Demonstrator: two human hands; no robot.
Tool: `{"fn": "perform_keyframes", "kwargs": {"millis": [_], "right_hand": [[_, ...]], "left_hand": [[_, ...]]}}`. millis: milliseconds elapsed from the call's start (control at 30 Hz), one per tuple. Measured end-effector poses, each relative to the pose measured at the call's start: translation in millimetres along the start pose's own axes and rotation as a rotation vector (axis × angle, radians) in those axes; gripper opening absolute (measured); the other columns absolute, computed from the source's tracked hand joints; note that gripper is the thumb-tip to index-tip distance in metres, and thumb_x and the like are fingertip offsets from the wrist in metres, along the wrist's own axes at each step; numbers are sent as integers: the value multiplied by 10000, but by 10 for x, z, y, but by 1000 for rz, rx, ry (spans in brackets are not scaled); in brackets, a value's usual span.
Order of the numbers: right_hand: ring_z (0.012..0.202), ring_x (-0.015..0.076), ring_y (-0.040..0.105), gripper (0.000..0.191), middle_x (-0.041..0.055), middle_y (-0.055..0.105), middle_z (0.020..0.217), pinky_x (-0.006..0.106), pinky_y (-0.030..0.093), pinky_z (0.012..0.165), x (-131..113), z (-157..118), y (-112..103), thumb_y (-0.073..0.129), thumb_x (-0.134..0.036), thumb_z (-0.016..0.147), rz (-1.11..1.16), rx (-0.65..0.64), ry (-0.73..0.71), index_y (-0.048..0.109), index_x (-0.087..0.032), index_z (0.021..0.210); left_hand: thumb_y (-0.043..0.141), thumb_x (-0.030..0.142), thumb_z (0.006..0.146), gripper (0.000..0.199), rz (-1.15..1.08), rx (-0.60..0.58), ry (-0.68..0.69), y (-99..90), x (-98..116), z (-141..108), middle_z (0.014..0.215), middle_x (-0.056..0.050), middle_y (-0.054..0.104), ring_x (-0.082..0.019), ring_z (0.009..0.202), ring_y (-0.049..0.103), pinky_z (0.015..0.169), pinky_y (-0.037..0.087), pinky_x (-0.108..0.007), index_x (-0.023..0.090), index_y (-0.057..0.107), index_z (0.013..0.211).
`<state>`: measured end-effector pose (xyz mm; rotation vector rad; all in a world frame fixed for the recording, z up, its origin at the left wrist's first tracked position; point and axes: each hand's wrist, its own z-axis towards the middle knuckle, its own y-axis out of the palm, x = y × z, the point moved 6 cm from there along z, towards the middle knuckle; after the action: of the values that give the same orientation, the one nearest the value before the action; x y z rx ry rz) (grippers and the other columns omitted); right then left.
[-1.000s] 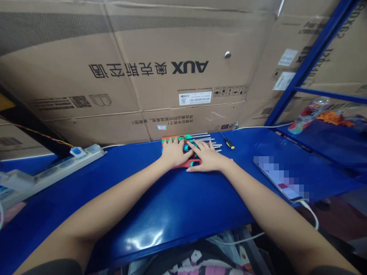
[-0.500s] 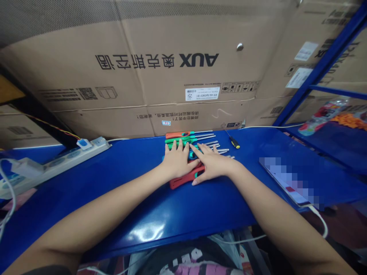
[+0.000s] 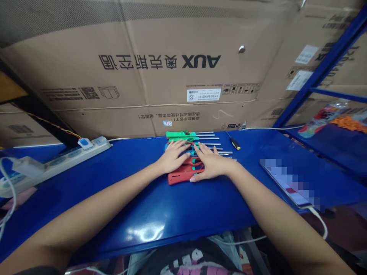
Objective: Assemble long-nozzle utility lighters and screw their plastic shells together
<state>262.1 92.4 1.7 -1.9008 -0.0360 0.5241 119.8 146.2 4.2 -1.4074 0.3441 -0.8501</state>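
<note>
Several stick lighters lie side by side on the blue tabletop (image 3: 123, 191), their metal tubes pointing right. A green lighter (image 3: 177, 135) is at the far end of the row, and a red lighter (image 3: 180, 177) at the near end. Blue and more red handles show between them, partly covered by my hands. My left hand (image 3: 173, 156) rests palm down across the handles, fingers stretched out. Beside it, my right hand (image 3: 213, 164) lies spread over the trigger ends and tubes, its thumb at the near red lighter. Neither hand is wrapped around a lighter.
A small yellow-and-black screwdriver (image 3: 235, 143) lies right of the lighters. Further right sits a phone (image 3: 282, 187) with a white cable. At the left is a power strip (image 3: 61, 162) with plugs. A large cardboard sheet (image 3: 155, 91) stands behind; a plastic bottle (image 3: 322, 118) is far right.
The lighters have shifted under my hands: an orange one topped the row, now a green one does. The near red lighter lies more level. My left hand has turned, its fingers pointing further right.
</note>
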Motion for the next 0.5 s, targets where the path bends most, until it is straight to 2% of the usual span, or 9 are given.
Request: {"fn": "perform_keyframes", "kwargs": {"millis": [67, 167, 267, 400, 500], "right_hand": [[1528, 375, -187, 1541, 183, -177, 1653, 670, -64, 1191, -40, -43, 10, 623, -928, 558, -6, -51, 20, -147, -79, 1588], [1535, 375, -158, 1545, 191, -187, 1645, 666, -20, 1200, -102, -107, 48, 644, -912, 556, -31, -135, 27, -139, -68, 1586], [1540, 381, -128, 1551, 200, -164, 1650, 651, 0, 1210, -124, -124, 77, 673, -895, 540, -36, -150, 20, -106, -68, 1596], [1535, 398, -132, 1558, 221, -118, 1656, 648, -47, 1209, -95, -41, 74, 660, -915, 521, 3, -52, 6, -40, -44, 1607], [1538, 393, -123, 1518, 214, -92, 1664, 632, -49, 1217, -72, 41, 38, 614, -940, 545, 2, 67, -22, 13, -48, 1616]], "left_hand": [[392, 514, 1016, 585, 0, -40, 19, 4, 23, -118, 1639, -70, 322, -309, 1542, 225, 1255, 112, -580, 230, 432, 1526], [319, 614, 1012, 701, 16, -158, -25, 38, 82, -284, 1661, -96, 229, -362, 1551, 144, 1229, 97, -649, 197, 332, 1576], [275, 649, 1007, 755, 28, -223, -74, 59, 134, -384, 1665, -115, 175, -382, 1551, 108, 1213, 109, -677, 172, 289, 1591], [305, 654, 1000, 739, 7, -159, -82, 73, 66, -353, 1665, -137, 189, -387, 1549, 136, 1199, 108, -695, 196, 325, 1579], [447, 603, 977, 625, -67, 7, -48, 44, -72, -243, 1642, -117, 306, -366, 1535, 215, 1215, 106, -661, 246, 490, 1488]]}}
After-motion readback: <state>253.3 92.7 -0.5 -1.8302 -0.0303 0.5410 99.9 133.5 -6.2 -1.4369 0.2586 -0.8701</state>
